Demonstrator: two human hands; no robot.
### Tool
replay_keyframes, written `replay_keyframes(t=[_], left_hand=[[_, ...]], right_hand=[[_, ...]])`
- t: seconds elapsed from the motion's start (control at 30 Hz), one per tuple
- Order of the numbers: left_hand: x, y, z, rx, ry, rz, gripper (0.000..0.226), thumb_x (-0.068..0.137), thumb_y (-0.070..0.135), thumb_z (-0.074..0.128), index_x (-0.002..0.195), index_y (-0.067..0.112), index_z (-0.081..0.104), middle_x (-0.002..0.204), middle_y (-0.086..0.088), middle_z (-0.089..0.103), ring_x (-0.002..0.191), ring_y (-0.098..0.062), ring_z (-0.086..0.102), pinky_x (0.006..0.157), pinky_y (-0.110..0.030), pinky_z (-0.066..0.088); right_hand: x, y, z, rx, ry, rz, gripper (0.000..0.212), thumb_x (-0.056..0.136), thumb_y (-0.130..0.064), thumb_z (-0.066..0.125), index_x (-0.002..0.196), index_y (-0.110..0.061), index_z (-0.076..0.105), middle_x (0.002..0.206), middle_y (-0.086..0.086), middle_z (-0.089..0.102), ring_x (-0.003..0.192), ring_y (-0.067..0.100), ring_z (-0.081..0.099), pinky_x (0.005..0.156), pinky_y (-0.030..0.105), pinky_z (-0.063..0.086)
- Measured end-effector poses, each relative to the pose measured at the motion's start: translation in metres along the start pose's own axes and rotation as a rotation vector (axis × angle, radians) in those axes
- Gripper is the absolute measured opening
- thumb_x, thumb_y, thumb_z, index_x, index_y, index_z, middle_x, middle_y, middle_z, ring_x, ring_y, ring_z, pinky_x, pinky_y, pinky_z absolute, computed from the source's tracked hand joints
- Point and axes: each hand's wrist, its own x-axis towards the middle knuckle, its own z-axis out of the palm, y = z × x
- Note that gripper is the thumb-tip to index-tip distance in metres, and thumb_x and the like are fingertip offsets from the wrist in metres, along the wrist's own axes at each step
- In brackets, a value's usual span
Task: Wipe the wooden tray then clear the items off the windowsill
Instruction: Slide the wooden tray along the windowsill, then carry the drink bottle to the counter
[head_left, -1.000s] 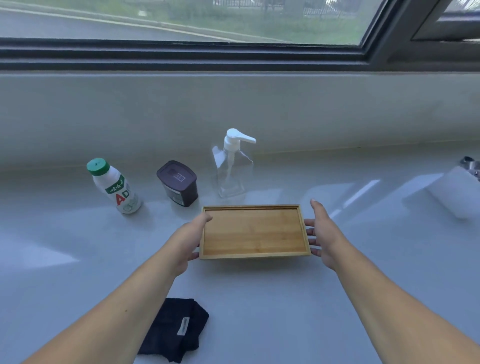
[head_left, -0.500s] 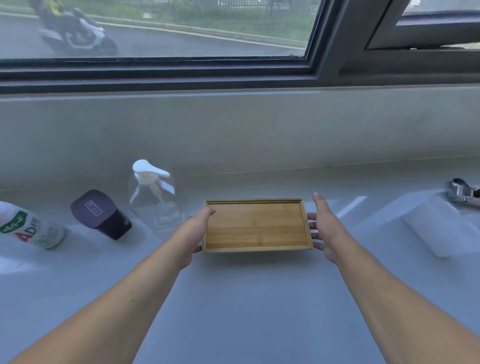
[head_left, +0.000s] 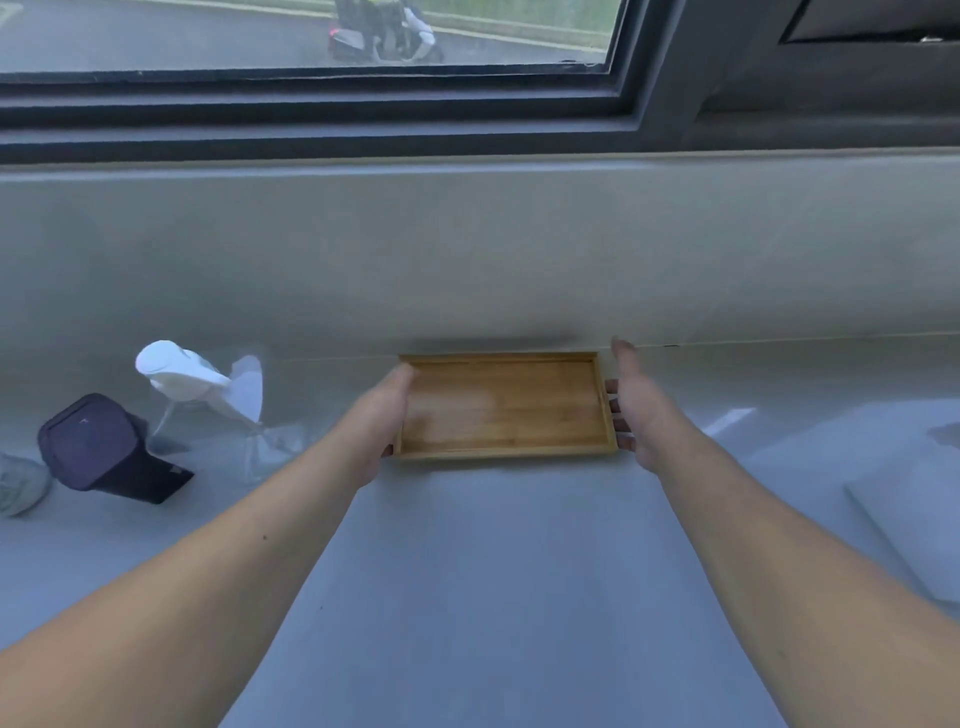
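Observation:
The wooden tray (head_left: 501, 408) is a shallow empty bamboo rectangle lying close against the low wall at the back of the windowsill (head_left: 483, 582). My left hand (head_left: 382, 415) grips its left short edge, thumb over the rim. My right hand (head_left: 636, 410) is at its right short edge with the fingers against and under the rim and the thumb lifted clear. To the left stand a clear pump bottle (head_left: 208, 387) with a white head, a dark lidded jar (head_left: 98, 449), and, at the frame's edge, part of a white drink bottle (head_left: 18, 483). No cloth is in view.
A white flat object (head_left: 914, 514) lies on the sill at the right edge. The grey wall (head_left: 467, 260) rises behind the tray to a dark window frame (head_left: 363, 119). Bare sill surface runs between my forearms.
Both hands have carried the tray away from me and to the right, up to the back wall. The view shifted right, so the bottles now sit far left and the dark cloth dropped out of view.

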Motion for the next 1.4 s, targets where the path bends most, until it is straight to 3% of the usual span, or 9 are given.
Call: replay_keyframes(t=[0.1, 0.27, 0.43, 0.53, 0.63, 0.73, 0.9, 1.13, 1.4], left_hand=[[0.010, 0.003, 0.007, -0.014, 0.001, -0.003, 0.049, 0.093, 0.062, 0.052, 0.126, 0.027, 0.062, 0.121, -0.005, 0.070, 0.111, -0.025, 0.065, 0.110, -0.047, 0.046], [0.025, 0.006, 0.009, -0.011, -0.003, -0.031, 0.063, 0.093, 0.065, 0.050, 0.138, 0.022, 0.060, 0.132, -0.009, 0.068, 0.125, -0.032, 0.060, 0.115, -0.050, 0.043], [0.032, 0.002, 0.008, -0.010, -0.021, -0.032, 0.068, 0.094, 0.066, 0.048, 0.145, 0.022, 0.057, 0.147, -0.009, 0.060, 0.135, -0.033, 0.054, 0.118, -0.051, 0.039], [0.030, 0.004, 0.007, -0.022, -0.029, 0.001, 0.073, 0.090, 0.071, 0.050, 0.146, 0.024, 0.057, 0.150, -0.007, 0.058, 0.136, -0.032, 0.053, 0.119, -0.051, 0.037], [0.016, 0.000, 0.008, 0.006, 0.004, 0.093, 0.084, 0.079, 0.071, 0.057, 0.146, 0.021, 0.054, 0.148, -0.005, 0.057, 0.130, -0.029, 0.054, 0.116, -0.043, 0.038], [-0.017, -0.019, 0.005, 0.162, 0.031, 0.252, 0.087, 0.073, 0.061, 0.060, 0.149, 0.018, 0.052, 0.149, -0.007, 0.056, 0.133, -0.032, 0.057, 0.107, -0.036, 0.043], [-0.067, -0.079, -0.039, 0.414, -0.013, 0.378, 0.074, 0.077, 0.067, 0.055, 0.144, 0.035, 0.057, 0.146, 0.012, 0.060, 0.124, -0.011, 0.059, 0.095, -0.030, 0.047], [-0.126, -0.143, -0.168, 0.572, 0.195, 0.555, 0.087, 0.073, 0.078, 0.057, 0.148, 0.034, 0.052, 0.150, 0.014, 0.054, 0.139, -0.010, 0.046, 0.101, -0.027, 0.038], [-0.190, -0.214, -0.378, 0.588, 0.410, 0.538, 0.087, 0.080, 0.075, 0.064, 0.151, 0.028, 0.047, 0.153, 0.004, 0.051, 0.142, -0.021, 0.041, 0.113, -0.041, 0.041]], right_hand=[[0.012, -0.006, -0.001, -0.006, -0.010, -0.001, 0.105, 0.080, -0.090, 0.035, 0.150, -0.013, 0.049, 0.129, 0.004, 0.058, 0.121, 0.025, 0.057, 0.110, 0.045, 0.042], [0.021, -0.014, 0.003, -0.005, -0.025, -0.002, 0.088, 0.085, -0.088, 0.035, 0.129, -0.016, 0.062, 0.099, 0.001, 0.070, 0.089, 0.019, 0.068, 0.064, 0.030, 0.048], [0.027, -0.017, 0.009, -0.037, -0.022, -0.006, 0.107, 0.077, -0.093, 0.036, 0.149, -0.015, 0.050, 0.148, 0.010, 0.057, 0.131, 0.031, 0.057, 0.106, 0.042, 0.047], [0.019, -0.017, 0.014, -0.016, -0.011, -0.017, 0.113, 0.070, -0.094, 0.036, 0.151, -0.015, 0.048, 0.145, 0.008, 0.057, 0.132, 0.029, 0.056, 0.102, 0.040, 0.046], [0.009, -0.003, 0.016, -0.022, 0.112, -0.143, 0.098, 0.082, -0.084, 0.036, 0.151, -0.015, 0.048, 0.149, 0.010, 0.053, 0.136, 0.030, 0.050, 0.112, 0.042, 0.038], [-0.021, 0.032, 0.020, -0.230, 0.318, -0.424, 0.072, 0.094, -0.066, 0.039, 0.143, -0.015, 0.056, 0.148, 0.012, 0.057, 0.133, 0.030, 0.052, 0.108, 0.040, 0.039], [-0.104, 0.098, 0.058, -0.500, 0.281, -0.592, 0.065, 0.090, -0.059, 0.055, 0.142, -0.021, 0.058, 0.143, 0.003, 0.059, 0.136, 0.024, 0.048, 0.110, 0.043, 0.042], [-0.204, 0.119, 0.174, -0.838, 0.144, -0.836, 0.084, 0.086, -0.067, 0.062, 0.156, -0.025, 0.040, 0.158, -0.002, 0.043, 0.148, 0.019, 0.030, 0.120, 0.039, 0.028], [-0.333, 0.131, 0.320, -0.913, 0.105, -1.019, 0.086, 0.086, -0.069, 0.059, 0.155, -0.023, 0.039, 0.154, 0.000, 0.047, 0.143, 0.022, 0.036, 0.118, 0.041, 0.032]])
